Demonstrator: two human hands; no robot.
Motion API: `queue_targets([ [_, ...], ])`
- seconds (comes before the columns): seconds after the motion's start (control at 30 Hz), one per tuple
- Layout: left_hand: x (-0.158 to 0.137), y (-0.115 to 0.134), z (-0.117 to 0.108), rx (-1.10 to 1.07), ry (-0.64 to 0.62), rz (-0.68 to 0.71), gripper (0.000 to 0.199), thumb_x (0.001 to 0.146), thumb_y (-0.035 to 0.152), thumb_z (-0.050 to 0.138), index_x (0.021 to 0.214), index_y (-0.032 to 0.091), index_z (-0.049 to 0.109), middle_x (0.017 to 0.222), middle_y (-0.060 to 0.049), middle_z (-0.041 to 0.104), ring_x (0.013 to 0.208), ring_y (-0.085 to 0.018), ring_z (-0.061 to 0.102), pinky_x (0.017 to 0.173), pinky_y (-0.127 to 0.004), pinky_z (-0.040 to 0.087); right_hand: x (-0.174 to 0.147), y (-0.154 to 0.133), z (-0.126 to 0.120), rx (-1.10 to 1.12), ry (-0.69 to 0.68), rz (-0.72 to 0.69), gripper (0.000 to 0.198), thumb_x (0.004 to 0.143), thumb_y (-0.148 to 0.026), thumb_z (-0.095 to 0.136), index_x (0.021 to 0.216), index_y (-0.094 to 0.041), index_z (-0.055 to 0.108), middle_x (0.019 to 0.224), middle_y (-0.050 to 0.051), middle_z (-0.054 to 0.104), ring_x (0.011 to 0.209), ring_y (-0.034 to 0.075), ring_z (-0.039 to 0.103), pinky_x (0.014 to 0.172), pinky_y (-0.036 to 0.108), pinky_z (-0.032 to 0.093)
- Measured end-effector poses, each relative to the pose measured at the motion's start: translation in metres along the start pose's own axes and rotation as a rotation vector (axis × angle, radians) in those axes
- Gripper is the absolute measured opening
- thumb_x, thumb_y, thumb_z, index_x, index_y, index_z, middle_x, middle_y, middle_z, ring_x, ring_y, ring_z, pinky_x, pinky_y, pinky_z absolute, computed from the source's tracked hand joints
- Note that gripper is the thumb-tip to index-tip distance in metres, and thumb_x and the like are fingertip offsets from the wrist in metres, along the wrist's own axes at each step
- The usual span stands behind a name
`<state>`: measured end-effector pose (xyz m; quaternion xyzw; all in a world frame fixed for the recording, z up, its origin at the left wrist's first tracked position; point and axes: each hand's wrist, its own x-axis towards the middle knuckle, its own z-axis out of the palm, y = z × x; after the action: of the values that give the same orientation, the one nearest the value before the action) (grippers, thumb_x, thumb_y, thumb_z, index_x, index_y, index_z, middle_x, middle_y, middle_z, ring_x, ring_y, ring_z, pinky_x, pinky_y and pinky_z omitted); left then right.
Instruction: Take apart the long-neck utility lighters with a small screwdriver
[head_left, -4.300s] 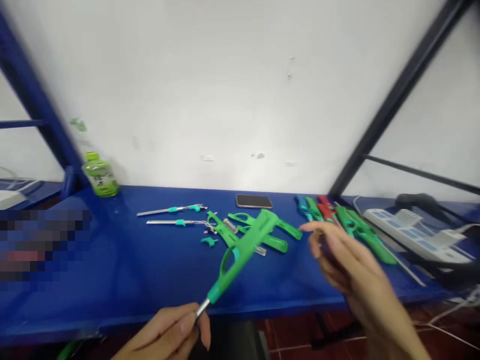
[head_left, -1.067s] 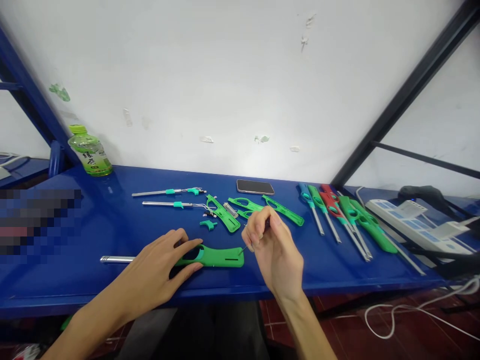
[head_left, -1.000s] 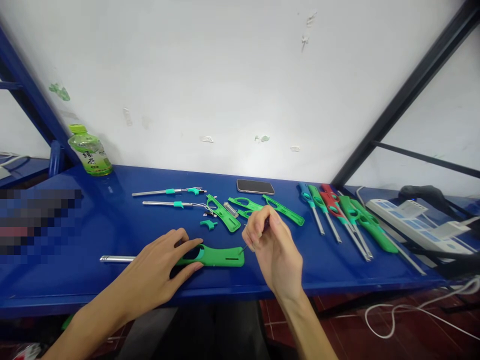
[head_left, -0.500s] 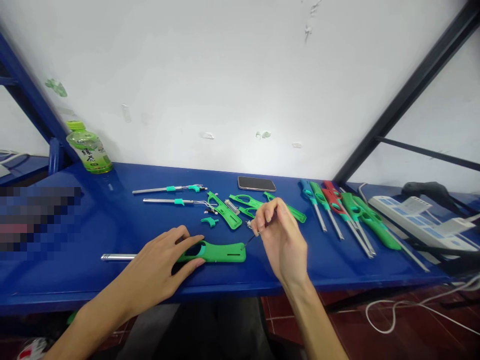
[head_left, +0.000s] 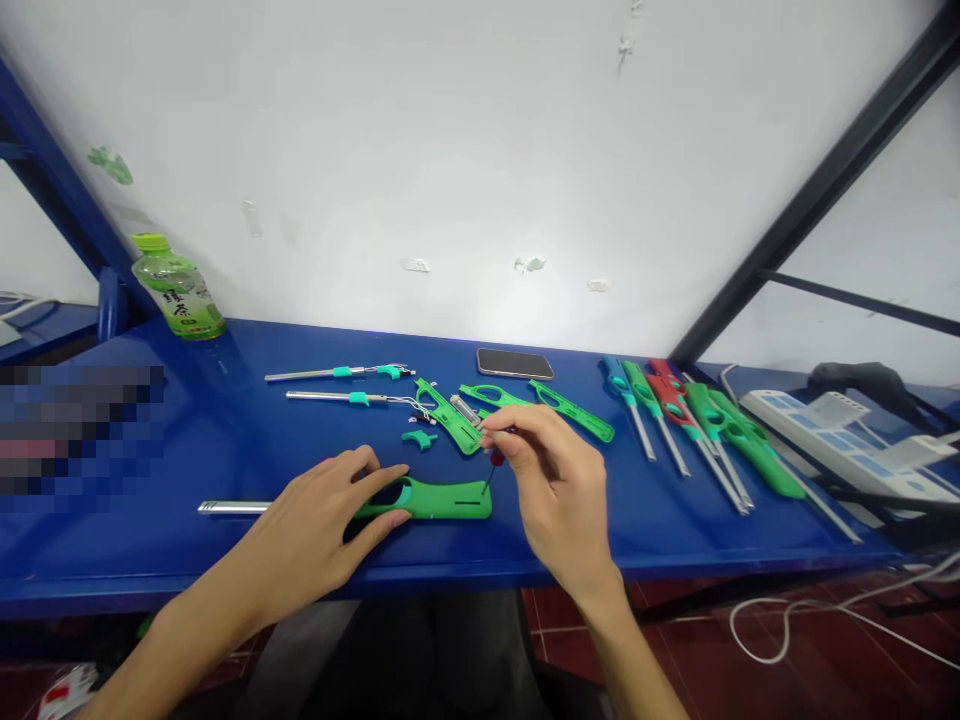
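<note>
A green gas lighter (head_left: 442, 500) with a long metal tube lies flat near the table's front edge. My left hand (head_left: 322, 515) grips it around the trigger opening, thumb on the near side and fingers on the far side. A small screwdriver (head_left: 496, 457) with a red handle is pinched in my right hand (head_left: 559, 490). Its thin tip meets the handle's right end, beside a dark slot. Just behind lie an open green shell half (head_left: 454, 425), a loose teal trigger (head_left: 419, 439) and two metal tubes with wires, the nearer tube (head_left: 330, 397) among them.
More green shell halves (head_left: 574, 410) and a phone (head_left: 514, 364) lie farther back. Several assembled lighters (head_left: 667, 400) are lined up on the right, by a white power strip (head_left: 840, 440). A green-capped bottle (head_left: 180, 295) stands back left against the wall.
My right hand has turned and shifted its hold on the screwdriver, which stands more upright with its red handle showing. My left hand stays on the lighter.
</note>
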<state>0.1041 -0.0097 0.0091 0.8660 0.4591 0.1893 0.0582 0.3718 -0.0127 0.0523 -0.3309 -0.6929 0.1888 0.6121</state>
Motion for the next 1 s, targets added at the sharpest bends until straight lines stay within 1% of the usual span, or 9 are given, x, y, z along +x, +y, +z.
queue_targets([
  [0.1,0.001,0.0,0.0,0.011,0.007,0.002,0.07,0.117,0.07,0.036,0.145,0.021,0.077,0.114,-0.009,0.072,0.1,-0.028,0.074,0.091,-0.045,0.06,0.002,0.0,-0.002,-0.076,0.054,-0.01,0.024,0.116,-0.016,0.059,0.114,-0.027,0.08,0.104,0.0,0.078,0.093,0.018,0.074,0.083,0.032,0.058],
  [0.2,0.001,-0.001,-0.001,0.014,0.022,0.006,0.068,0.117,0.069,0.037,0.144,0.022,0.078,0.113,-0.009,0.072,0.098,-0.028,0.075,0.089,-0.042,0.06,0.002,-0.001,0.0,-0.198,0.139,-0.026,0.012,0.11,-0.02,0.073,0.113,-0.025,0.083,0.108,0.003,0.077,0.099,0.02,0.074,0.087,0.034,0.059],
  [0.33,0.002,-0.001,-0.001,0.012,0.019,0.022,0.068,0.117,0.069,0.037,0.144,0.021,0.078,0.112,-0.01,0.072,0.098,-0.027,0.075,0.089,-0.041,0.059,-0.001,-0.002,0.002,-0.189,0.227,0.017,0.015,0.101,-0.018,0.085,0.111,-0.029,0.089,0.092,0.0,0.068,0.081,0.018,0.07,0.076,0.034,0.059],
  [0.47,0.002,-0.002,0.0,0.016,0.024,0.033,0.067,0.117,0.068,0.038,0.144,0.02,0.078,0.111,-0.01,0.072,0.098,-0.028,0.075,0.088,-0.041,0.059,-0.002,-0.002,-0.004,-0.052,0.124,0.104,0.027,0.106,-0.018,0.079,0.124,-0.034,0.088,0.094,-0.001,0.075,0.082,0.018,0.073,0.076,0.033,0.062],
  [0.6,0.001,-0.002,0.0,0.02,0.035,0.038,0.067,0.118,0.067,0.039,0.144,0.02,0.078,0.111,-0.01,0.072,0.099,-0.028,0.075,0.088,-0.042,0.059,0.001,-0.001,-0.012,0.089,0.022,0.164,0.026,0.116,-0.023,0.065,0.128,-0.034,0.085,0.115,0.0,0.084,0.104,0.018,0.08,0.089,0.032,0.064],
  [0.7,0.001,-0.002,0.0,0.023,0.045,0.04,0.066,0.117,0.067,0.04,0.144,0.02,0.078,0.111,-0.01,0.073,0.099,-0.028,0.076,0.088,-0.042,0.06,0.003,-0.002,-0.011,0.135,-0.053,0.172,0.022,0.117,-0.026,0.064,0.129,-0.032,0.082,0.121,0.002,0.083,0.117,0.021,0.077,0.099,0.034,0.061],
  [0.8,0.0,-0.002,0.0,0.025,0.054,0.035,0.064,0.117,0.067,0.041,0.143,0.022,0.078,0.111,-0.009,0.074,0.099,-0.028,0.076,0.087,-0.04,0.06,0.004,-0.004,-0.007,0.159,0.0,0.158,0.009,0.107,-0.025,0.079,0.112,-0.031,0.084,0.114,0.002,0.077,0.11,0.021,0.073,0.091,0.033,0.06],
  [0.87,0.0,-0.002,0.0,0.021,0.051,0.032,0.064,0.117,0.067,0.042,0.143,0.022,0.079,0.11,-0.009,0.074,0.1,-0.028,0.076,0.087,-0.04,0.06,0.004,-0.004,-0.006,0.156,0.017,0.141,0.009,0.104,-0.022,0.083,0.103,-0.031,0.085,0.105,0.001,0.074,0.101,0.02,0.07,0.085,0.032,0.059],
  [1.0,0.001,0.0,-0.002,0.017,0.03,0.019,0.064,0.116,0.067,0.042,0.143,0.021,0.078,0.111,-0.009,0.074,0.099,-0.028,0.076,0.086,-0.04,0.06,0.005,-0.001,-0.008,0.189,-0.063,0.143,0.024,0.117,-0.023,0.063,0.12,-0.033,0.085,0.109,0.001,0.079,0.102,0.019,0.075,0.089,0.034,0.061],
])
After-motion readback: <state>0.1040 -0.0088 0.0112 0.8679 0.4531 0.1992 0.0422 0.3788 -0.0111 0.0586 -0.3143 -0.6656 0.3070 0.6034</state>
